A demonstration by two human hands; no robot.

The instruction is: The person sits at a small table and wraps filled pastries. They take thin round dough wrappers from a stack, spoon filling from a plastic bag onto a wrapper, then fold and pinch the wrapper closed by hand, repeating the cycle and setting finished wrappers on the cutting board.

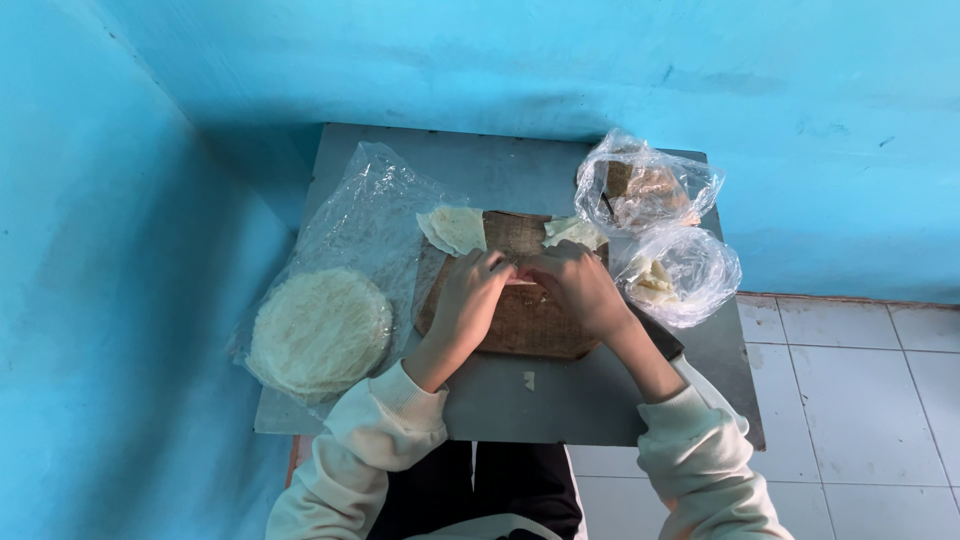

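- A grey table (560, 400) stands against blue walls.
- On it: a wooden board (530, 318), a plastic sheet (365, 215) with a stack of round wrappers (320, 330), two plastic bags (680, 275), and a small scrap (528, 380).

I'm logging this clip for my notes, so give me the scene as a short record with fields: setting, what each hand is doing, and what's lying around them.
Setting: small grey table in a blue-walled corner, tiled floor to the right
Left hand: on the brown board, fingers meeting the right hand over a small pale piece
Right hand: on the board, fingertips pinching that piece
Board's far edge: folded pale wrappers
Left of board: round wrapper stack in clear plastic
Right of board: two clear bags with food inside
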